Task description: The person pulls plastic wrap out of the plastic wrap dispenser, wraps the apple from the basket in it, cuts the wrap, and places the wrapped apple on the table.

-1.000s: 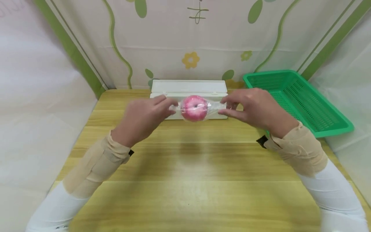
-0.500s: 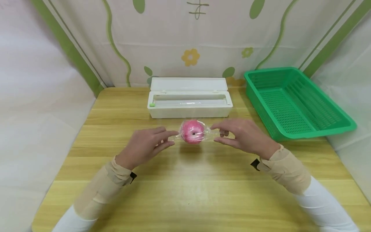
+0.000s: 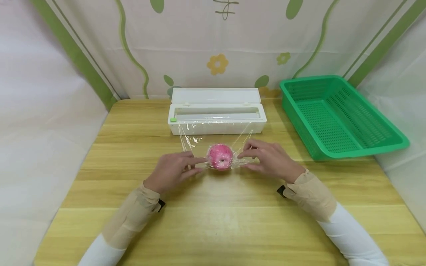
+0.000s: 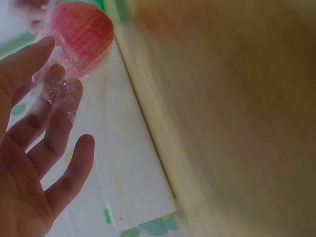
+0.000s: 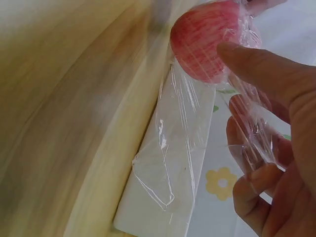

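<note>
A pink-red apple (image 3: 220, 157) wrapped in clear cling film sits between the two hands, close over the table in the head view. The left hand (image 3: 174, 170) pinches the film's gathered end at the apple's left side. At the opposite side, the right hand (image 3: 267, 159) holds the other bunched end, its thumb (image 5: 256, 69) reaching over the apple in the right wrist view. A loose transparent sheet of film (image 3: 199, 142) spreads from the apple back toward the box, with shiny creases. Film clings around the left fingertips (image 4: 73, 89) in the left wrist view.
Behind the apple stands a long white film dispenser box (image 3: 216, 128), lid raised, a roll inside and a small green slider at its left. A green plastic basket (image 3: 366, 152) stands at the back right of the wooden table (image 3: 213, 229). A patterned curtain hangs behind.
Both hands have brought the wrapped apple down and toward the person, from in front of the box to the table's middle. A loose film sheet now shows stretched between apple and box.
</note>
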Available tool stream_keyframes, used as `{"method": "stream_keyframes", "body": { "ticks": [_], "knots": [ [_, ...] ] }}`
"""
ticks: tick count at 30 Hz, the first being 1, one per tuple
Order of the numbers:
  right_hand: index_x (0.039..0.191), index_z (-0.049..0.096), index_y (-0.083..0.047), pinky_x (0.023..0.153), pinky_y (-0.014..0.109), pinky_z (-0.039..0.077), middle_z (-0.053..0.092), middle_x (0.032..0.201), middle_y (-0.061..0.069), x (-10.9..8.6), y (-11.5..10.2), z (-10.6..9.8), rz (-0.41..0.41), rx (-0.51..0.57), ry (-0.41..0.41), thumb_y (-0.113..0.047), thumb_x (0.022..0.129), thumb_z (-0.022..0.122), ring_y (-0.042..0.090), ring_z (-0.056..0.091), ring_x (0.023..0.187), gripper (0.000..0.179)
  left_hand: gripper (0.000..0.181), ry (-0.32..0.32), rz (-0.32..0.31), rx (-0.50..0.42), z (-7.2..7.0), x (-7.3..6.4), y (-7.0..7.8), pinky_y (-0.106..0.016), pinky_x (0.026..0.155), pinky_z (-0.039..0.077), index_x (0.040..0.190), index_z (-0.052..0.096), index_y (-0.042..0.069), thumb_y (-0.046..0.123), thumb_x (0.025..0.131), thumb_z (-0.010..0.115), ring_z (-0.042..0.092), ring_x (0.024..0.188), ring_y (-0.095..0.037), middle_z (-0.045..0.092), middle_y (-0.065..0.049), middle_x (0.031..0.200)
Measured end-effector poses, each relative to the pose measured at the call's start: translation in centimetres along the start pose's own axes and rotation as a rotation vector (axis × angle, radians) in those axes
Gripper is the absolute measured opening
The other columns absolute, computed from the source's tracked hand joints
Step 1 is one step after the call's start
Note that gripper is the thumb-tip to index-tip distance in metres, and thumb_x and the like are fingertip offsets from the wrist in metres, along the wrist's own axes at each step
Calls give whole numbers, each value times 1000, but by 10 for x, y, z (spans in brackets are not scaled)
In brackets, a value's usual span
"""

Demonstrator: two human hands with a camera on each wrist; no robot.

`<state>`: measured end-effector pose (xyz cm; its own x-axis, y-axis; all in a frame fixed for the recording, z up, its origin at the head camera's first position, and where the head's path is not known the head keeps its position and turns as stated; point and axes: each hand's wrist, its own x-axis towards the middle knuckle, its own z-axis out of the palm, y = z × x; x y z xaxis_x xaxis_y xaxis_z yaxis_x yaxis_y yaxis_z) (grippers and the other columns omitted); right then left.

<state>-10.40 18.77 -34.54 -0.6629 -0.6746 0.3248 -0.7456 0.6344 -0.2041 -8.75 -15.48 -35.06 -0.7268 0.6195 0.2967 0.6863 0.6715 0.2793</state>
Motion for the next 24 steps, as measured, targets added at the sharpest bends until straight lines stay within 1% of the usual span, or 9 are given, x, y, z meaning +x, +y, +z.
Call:
{"method": "stream_keyframes", "body": {
  "ticks": [2, 4, 7, 10, 14, 17, 20, 24],
  "knots": [
    [108, 84, -25, 56, 19, 44, 69, 105, -8, 1, 2, 2, 17, 9, -15, -27, 84, 91, 8, 66, 82, 25, 28, -3, -33, -37, 2, 2, -2, -19, 53, 38, 124, 80, 29, 34, 97, 78, 46, 62, -1, 64, 14, 77],
    [107, 84, -25, 60, 22, 49, 70, 107, -9, 3, 3, 4, 23, 20, -27, -25, 86, 90, 7, 68, 87, 22, 26, -6, -56, -63, 5, 4, -5, -21, 54, 39, 122, 81, 29, 34, 97, 78, 44, 62, -2, 63, 14, 77],
    [106, 85, -26, 68, 27, 56, 73, 105, -11, 5, 7, 7, 31, 48, -41, -23, 88, 87, 8, 69, 93, 18, 25, -18, -81, -90, 8, 6, -10, -22, 56, 40, 121, 81, 29, 33, 97, 77, 45, 63, -3, 64, 13, 77],
    [107, 84, -27, 72, 30, 58, 77, 102, -12, 7, 10, 10, 57, 87, -42, -23, 91, 85, 7, 71, 94, 16, 25, -25, -97, -102, 11, 7, -13, -22, 57, 41, 122, 81, 28, 34, 97, 77, 47, 65, -4, 65, 12, 78],
    [112, 83, -27, 73, 31, 58, 80, 104, -10, 9, 13, 11, 97, 118, -42, -26, 94, 82, 8, 73, 93, 18, 28, -11, -108, -118, 11, 7, -16, -23, 60, 46, 123, 80, 26, 34, 96, 78, 54, 67, -5, 68, 8, 81],
    [114, 81, -26, 74, 32, 58, 79, 107, -8, 10, 13, 10, 111, 115, -49, -28, 93, 83, 11, 73, 95, 22, 29, 0, -104, -123, 9, 8, -18, -23, 62, 49, 125, 79, 26, 34, 97, 78, 58, 69, -5, 71, 6, 84],
    [117, 81, -24, 68, 30, 55, 76, 108, -6, 9, 12, 8, 117, 92, -52, -29, 90, 87, 14, 71, 92, 28, 30, -2, -100, -123, 8, 9, -20, -23, 63, 51, 126, 79, 26, 35, 98, 77, 60, 70, -4, 72, 6, 86],
    [118, 81, -24, 58, 25, 45, 70, 107, -4, 9, 12, 7, 106, 34, -45, -32, 84, 92, 16, 67, 87, 37, 30, -3, -94, -107, 6, 10, -22, -21, 60, 50, 125, 79, 24, 36, 97, 78, 62, 69, -3, 69, 8, 84]
  ]
}}
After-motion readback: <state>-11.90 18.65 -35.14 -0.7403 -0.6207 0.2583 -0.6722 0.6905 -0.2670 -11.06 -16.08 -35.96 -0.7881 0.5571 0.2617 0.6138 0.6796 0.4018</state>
